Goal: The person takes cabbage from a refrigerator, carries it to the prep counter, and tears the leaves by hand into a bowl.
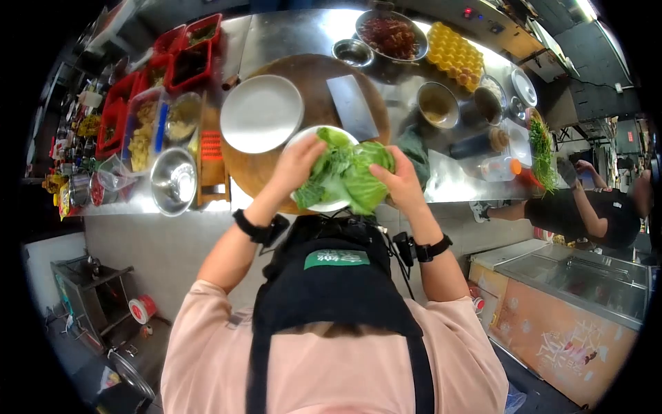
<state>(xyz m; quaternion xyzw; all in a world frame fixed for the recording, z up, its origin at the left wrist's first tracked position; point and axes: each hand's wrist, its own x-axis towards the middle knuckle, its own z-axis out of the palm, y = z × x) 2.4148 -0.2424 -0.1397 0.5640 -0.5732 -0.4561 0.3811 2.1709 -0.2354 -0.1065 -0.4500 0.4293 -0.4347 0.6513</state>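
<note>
Green leafy cabbage (362, 172) is held between my two hands, over a white bowl (318, 131) at the near edge of the round wooden chopping board (258, 183). On the left side, my left hand (298, 164) grips the loose leaves. My right hand (400, 178) clasps the cabbage from the right, thumb on top. The leaves cover most of the bowl. A white plate (262, 114) rests on the board to the left, and a cleaver (352, 107) lies flat on it beyond the cabbage.
Red bins (189, 65) and a metal bowl (174, 181) stand left. A large bowl of red food (392, 36), yellow egg trays (455, 55), a bowl of liquid (438, 105) and an orange-capped bottle (500, 168) are right. Another person (593, 207) stands far right.
</note>
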